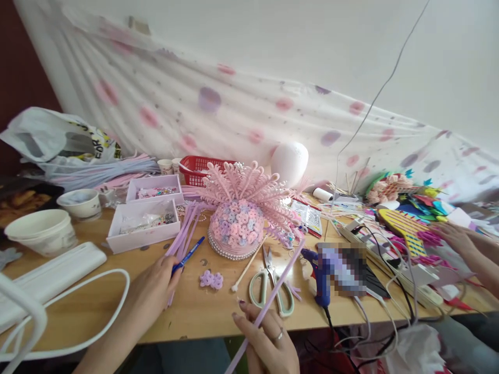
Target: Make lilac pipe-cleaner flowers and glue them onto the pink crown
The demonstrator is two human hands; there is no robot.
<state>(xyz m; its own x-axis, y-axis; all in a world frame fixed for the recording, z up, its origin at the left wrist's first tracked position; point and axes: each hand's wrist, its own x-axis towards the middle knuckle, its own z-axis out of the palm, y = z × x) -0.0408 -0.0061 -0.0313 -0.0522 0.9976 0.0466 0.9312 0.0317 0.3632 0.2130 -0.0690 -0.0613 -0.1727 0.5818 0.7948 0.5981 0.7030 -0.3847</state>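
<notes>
Head view, our hands low over desk (195,311). Left hand (154,291) closed around blue pen (188,255), beside lilac stick bundle (183,228). Pink beaded dome (237,228) mid-desk, scissors (271,288) just right. Right hand (267,337) pinching long lilac stick (268,304), slanting over scissors. Blue glue gun (322,278) further right.

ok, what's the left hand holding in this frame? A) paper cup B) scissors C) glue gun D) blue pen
D: the left hand grips a blue pen pointing up and right over the table, while the scissors and blue glue gun lie untouched on the wood, and the right hand holds a lilac pipe cleaner.
</notes>
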